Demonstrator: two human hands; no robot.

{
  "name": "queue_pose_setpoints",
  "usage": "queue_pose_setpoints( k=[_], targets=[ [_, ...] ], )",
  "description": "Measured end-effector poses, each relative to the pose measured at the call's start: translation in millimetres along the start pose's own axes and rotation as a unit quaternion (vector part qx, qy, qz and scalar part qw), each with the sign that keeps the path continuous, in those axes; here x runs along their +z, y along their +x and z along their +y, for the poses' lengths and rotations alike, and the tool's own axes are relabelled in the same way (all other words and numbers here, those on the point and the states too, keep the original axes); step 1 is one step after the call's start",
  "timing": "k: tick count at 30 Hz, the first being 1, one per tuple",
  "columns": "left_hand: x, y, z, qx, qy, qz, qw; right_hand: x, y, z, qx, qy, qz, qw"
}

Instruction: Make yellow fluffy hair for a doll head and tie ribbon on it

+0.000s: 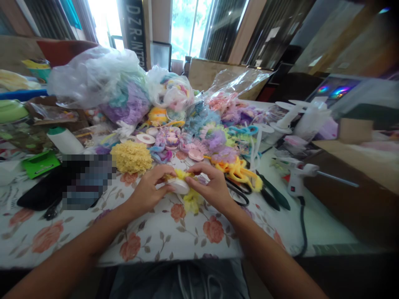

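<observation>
Between my hands is a white round disc (178,186) with yellow ruffled trim (180,173) along its far edge. My left hand (151,186) grips the disc's left side, thumb in front and fingers behind. My right hand (212,186) pinches the yellow trim at the disc's right side between thumb and fingers. A length of yellow ruffle (191,202) hangs below the disc over the flowered tablecloth (137,232). Beyond my left hand sits a bundle of yellow ruffled trim (132,157).
Scissors with black handles (238,193) and green-handled pliers (274,191) lie to the right, near a white glue gun (299,176) with a dark cord. Colourful trims and plastic bags (99,79) pile up behind. A phone (90,182) and white thread cone (65,139) are at left.
</observation>
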State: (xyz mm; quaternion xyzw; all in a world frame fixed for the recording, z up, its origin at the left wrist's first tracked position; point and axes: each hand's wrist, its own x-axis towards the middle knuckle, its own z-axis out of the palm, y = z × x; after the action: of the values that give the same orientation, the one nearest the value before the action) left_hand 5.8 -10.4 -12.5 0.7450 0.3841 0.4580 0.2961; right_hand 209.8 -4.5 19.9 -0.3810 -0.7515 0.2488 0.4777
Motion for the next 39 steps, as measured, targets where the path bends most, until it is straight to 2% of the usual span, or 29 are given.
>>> queue_pose_setpoints(
  k=[7,13,16,18,24,29,39],
  targets=[
    [1.7,-0.7,2.0,0.005,-0.009,-0.005,1.000,2.6,0.3,3.9,0.105,0.065,-0.035,0.992],
    [2.4,-0.3,1.4,-0.014,-0.020,-0.011,1.000,0.3,1.6,5.4,0.153,0.091,-0.045,0.983],
    [2.5,0.1,2.4,-0.027,-0.022,-0.014,0.999,-4.7,2.6,2.8,0.129,0.118,-0.027,0.984],
    [2.4,0.2,3.2,-0.027,-0.020,-0.019,0.999,-8.2,4.6,-0.6,0.095,0.101,-0.029,0.990],
    [1.3,0.3,3.3,-0.021,-0.019,-0.022,0.999,-15.5,16.0,-12.0,0.024,-0.002,-0.094,0.995],
    [0.7,0.5,4.8,-0.019,-0.011,-0.028,0.999,-16.0,22.3,-14.9,0.025,-0.029,-0.134,0.990],
    [1.1,-0.4,6.5,0.013,0.017,-0.025,0.999,-11.1,24.5,-11.9,0.050,-0.011,-0.153,0.987]
  ],
)
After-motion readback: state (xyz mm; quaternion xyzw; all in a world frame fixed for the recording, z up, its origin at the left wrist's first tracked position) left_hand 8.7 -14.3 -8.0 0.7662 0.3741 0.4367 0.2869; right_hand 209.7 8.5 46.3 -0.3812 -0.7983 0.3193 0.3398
